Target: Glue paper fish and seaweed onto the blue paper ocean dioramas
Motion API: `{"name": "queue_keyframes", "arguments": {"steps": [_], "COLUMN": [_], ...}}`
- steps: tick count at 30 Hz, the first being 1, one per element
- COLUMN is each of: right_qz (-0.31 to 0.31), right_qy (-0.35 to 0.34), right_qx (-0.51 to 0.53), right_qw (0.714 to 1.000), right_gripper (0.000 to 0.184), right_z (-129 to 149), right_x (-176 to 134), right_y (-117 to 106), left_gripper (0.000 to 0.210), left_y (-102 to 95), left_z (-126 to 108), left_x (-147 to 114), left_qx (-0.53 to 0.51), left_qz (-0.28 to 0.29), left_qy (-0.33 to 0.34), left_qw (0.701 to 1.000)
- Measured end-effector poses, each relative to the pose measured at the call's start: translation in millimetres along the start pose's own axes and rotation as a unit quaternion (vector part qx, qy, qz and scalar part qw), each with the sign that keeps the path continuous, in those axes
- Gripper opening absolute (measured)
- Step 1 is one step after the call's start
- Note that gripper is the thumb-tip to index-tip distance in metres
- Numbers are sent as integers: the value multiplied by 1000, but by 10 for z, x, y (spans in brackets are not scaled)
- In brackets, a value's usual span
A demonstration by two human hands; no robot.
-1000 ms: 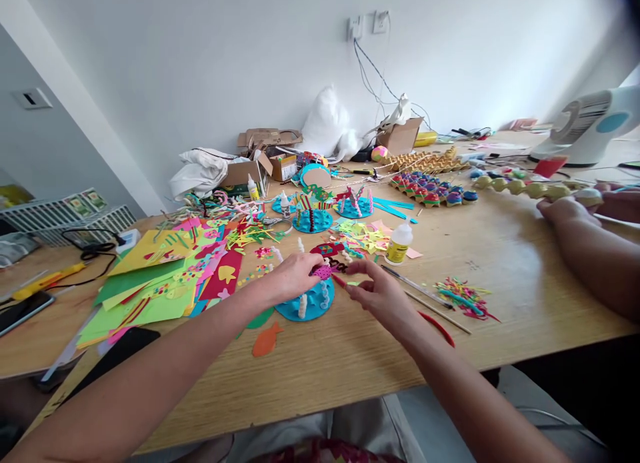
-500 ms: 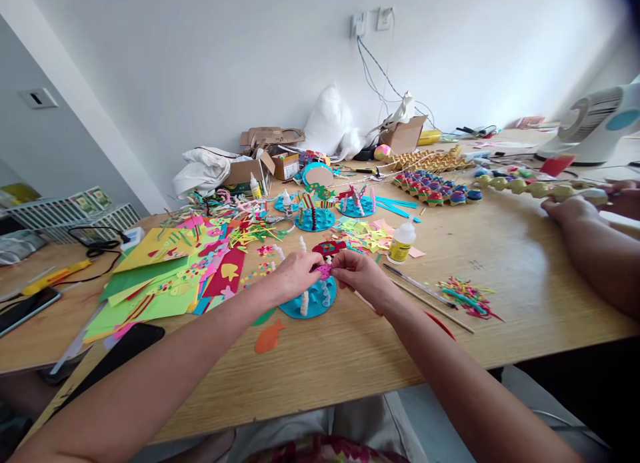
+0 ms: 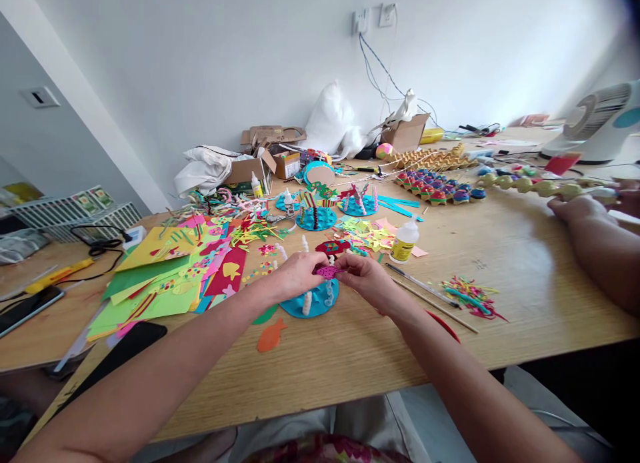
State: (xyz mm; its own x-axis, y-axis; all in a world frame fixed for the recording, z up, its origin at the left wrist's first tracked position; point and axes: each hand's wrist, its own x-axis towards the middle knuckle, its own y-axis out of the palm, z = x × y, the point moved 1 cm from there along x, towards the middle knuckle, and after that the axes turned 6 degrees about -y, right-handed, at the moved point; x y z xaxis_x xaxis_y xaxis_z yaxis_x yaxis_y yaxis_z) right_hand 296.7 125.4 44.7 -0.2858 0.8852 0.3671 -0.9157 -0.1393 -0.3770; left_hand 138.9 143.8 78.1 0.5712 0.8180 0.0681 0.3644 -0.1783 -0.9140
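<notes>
Between my two hands is a small purple paper cutout with dark dots [image 3: 327, 272]. My left hand [image 3: 299, 275] pinches its left end, and my right hand [image 3: 364, 276] pinches the right end. Below them stands a round blue base [image 3: 319, 306] with white twisted pipe-cleaner stalks [image 3: 307, 304] rising from it. The cutout is held over this base; whether it touches a stalk is hidden by my fingers. Just behind my hands is a red paper fish with coloured patches [image 3: 334, 247]. An orange paper fish [image 3: 271, 335] lies in front of the base.
Coloured paper sheets [image 3: 150, 296] spread to the left. A glue bottle [image 3: 405, 241], a pen [image 3: 423, 284], a wooden stick [image 3: 435, 307] and coloured snippets [image 3: 470, 295] lie right. Finished blue bases [image 3: 316, 217] stand behind. At far right, another person's hand [image 3: 580, 209] touches an egg-carton strip [image 3: 535, 186].
The purple cutout has tilted slightly between my fingers, and my hands have shifted only a little. The whole view has moved slightly.
</notes>
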Motion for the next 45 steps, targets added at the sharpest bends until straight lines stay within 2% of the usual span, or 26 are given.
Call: {"name": "queue_keyframes", "arguments": {"steps": [3,8,13,19,26,34,40,45], "right_qz": [-2,-15,-22,-44,-35,-20,2,-18], "right_qy": [-52,-149,-184,-216,-234,-214,-218,-219], "right_qx": [-77,-200,-233,-250,-265,-291,-305,-283], "right_qw": [996,968,955,943,935,932,927,934], "right_gripper": [9,15,19,18,18,19,23,21], "right_z": [53,85,39,-49,-33,-9,13,3], "right_x": [-56,-145,-202,-222,-188,-216,-272,-250], "right_y": [-21,-11,14,20,-14,-14,8,8], "left_gripper": [16,13,13,26,16,26,23,15], "left_y": [-37,-28,-14,-39,-83,-188,-156,-172], "left_z": [-28,-37,-15,15,10,-37,50,31], "left_x": [10,27,28,27,18,-7,27,5], "left_qx": [-44,-102,-119,-144,-181,-158,-178,-99], "left_qz": [16,32,40,86,104,142,107,62], "left_qy": [-1,7,9,12,17,-5,0,18], "left_qw": [999,994,992,986,978,977,978,993]}}
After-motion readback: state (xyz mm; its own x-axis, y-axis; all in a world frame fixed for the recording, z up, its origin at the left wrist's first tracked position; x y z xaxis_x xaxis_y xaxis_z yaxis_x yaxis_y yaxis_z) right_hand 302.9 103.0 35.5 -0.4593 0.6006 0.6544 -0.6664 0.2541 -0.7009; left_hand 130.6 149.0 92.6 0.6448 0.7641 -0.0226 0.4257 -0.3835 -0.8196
